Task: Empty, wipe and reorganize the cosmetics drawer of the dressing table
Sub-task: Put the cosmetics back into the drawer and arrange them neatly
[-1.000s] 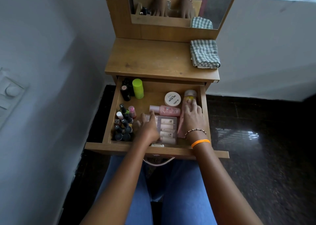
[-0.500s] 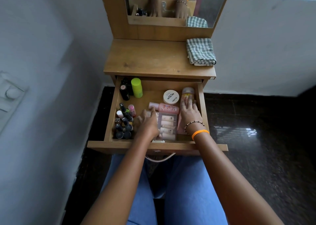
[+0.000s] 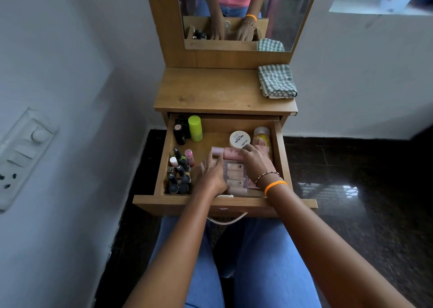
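Drawer (image 3: 161,167) open, still full: pink tube (image 3: 225,152) lies mid-drawer, long axis left-right, left hand (image 3: 210,173) fingers curling at its cap end, right hand (image 3: 256,161) fingers curled over its other end, both touching, grip unconfirmed.

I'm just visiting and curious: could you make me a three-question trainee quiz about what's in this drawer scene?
1. True or false: the cloth lies folded on the tabletop, not in the drawer.
2. Which item stands at the drawer's back left? A) green bottle B) white jar C) cloth
3. Fill in: both hands, left and right, reach for the pink ____ lying on its side.

Key: 1 true; 2 A; 3 bottle.
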A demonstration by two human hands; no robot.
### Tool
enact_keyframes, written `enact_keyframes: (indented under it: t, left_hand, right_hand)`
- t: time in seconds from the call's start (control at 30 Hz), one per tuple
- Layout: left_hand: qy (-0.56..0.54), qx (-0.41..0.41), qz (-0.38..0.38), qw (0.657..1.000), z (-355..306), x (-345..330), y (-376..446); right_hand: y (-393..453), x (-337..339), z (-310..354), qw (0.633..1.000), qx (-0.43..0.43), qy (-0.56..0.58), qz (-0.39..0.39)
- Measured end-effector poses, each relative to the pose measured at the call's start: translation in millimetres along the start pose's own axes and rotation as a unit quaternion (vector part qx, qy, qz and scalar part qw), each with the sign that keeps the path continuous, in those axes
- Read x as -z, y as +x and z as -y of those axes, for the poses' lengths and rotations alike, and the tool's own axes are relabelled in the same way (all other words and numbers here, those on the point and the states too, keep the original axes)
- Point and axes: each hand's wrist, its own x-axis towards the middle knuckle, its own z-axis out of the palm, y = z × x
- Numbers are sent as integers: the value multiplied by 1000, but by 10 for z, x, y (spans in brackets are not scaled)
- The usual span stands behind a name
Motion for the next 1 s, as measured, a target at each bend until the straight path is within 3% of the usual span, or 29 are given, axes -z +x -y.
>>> enact_keyframes:
  t: [0.27, 0.4, 0.57, 0.73, 0.9, 1.0]
  left_hand:
    - [2, 14, 13, 1000, -63, 19, -57]
    - [-31, -30, -96, 995, -106, 105, -153]
    - [-101, -70, -241, 963, 181, 443, -356]
    - [-140, 16, -273, 952, 754, 629, -418]
    - [-164, 28, -254, 953, 970, 556, -444]
    - [-164, 15, -258, 952, 1022, 499, -463]
  right_hand:
    - [14, -23, -52, 999, -10, 40, 36]
    - [-29, 16, -43, 997, -15, 70, -15]
    - [-90, 211, 247, 982, -31, 168, -76]
    - [-88, 172, 755, 959, -29, 274, 69]
    - [-80, 27, 1047, 961, -29, 223, 164]
    - [-45, 22, 1110, 956, -40, 229, 181]
